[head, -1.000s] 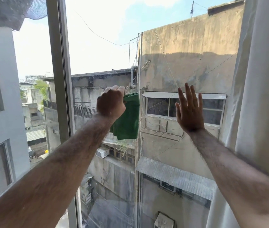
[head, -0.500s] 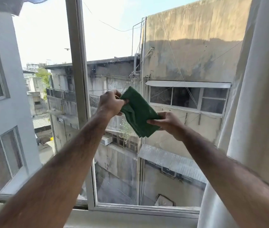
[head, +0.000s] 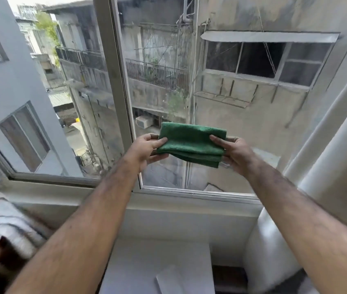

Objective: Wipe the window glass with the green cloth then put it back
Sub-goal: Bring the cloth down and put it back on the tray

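Both hands hold the green cloth (head: 191, 143) (folded into a flat pad) in front of the window glass (head: 242, 124), above the sill. The left hand (head: 147, 148) pinches its left edge, the right hand (head: 233, 152) its right edge.

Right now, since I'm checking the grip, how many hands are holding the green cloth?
2. The left hand pinches the green cloth at its left end; the right hand pinches its right end, before the window glass.

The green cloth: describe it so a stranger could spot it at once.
Start at the window glass. In front of its lower part, both hands stretch a folded green cloth flat, the left hand and right hand pinching opposite ends. It is the only vivid green item indoors.
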Motion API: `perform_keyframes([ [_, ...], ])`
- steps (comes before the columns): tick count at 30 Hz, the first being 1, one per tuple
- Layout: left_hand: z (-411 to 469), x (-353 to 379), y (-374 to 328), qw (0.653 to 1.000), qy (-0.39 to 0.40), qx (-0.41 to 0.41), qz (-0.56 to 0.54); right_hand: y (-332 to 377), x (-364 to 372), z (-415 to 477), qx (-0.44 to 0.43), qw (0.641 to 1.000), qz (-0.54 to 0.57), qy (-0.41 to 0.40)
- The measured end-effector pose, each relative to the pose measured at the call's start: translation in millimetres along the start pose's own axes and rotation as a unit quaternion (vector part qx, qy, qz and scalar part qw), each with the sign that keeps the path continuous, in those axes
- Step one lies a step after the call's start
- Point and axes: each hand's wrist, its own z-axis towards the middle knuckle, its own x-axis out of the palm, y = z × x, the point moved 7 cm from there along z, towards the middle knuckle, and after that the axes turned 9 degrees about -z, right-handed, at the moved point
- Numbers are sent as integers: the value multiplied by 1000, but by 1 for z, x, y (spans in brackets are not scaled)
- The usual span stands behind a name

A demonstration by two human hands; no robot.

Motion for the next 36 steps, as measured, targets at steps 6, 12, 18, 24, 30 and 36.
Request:
perform_keyframes([
  [6,4,-53,121,996,-33,-83,-19,-136,4,-6,91,995,-5,-30],
  [12,-4,-113,249,985,-60,-161,-12,-273,14,-34,179,983,-7,-42],
  [18,-15,-173,372,970,-91,-223,38,-405,24,-71,250,966,-30,-58],
  [24,-16,-219,489,948,-104,-257,158,-542,31,-118,331,931,-128,-82],
  [30,1,-248,589,900,-83,-245,351,-662,25,-163,405,895,-158,-99],
  [36,20,-250,651,867,-20,-211,452,-746,28,-189,460,860,-181,-124],
])
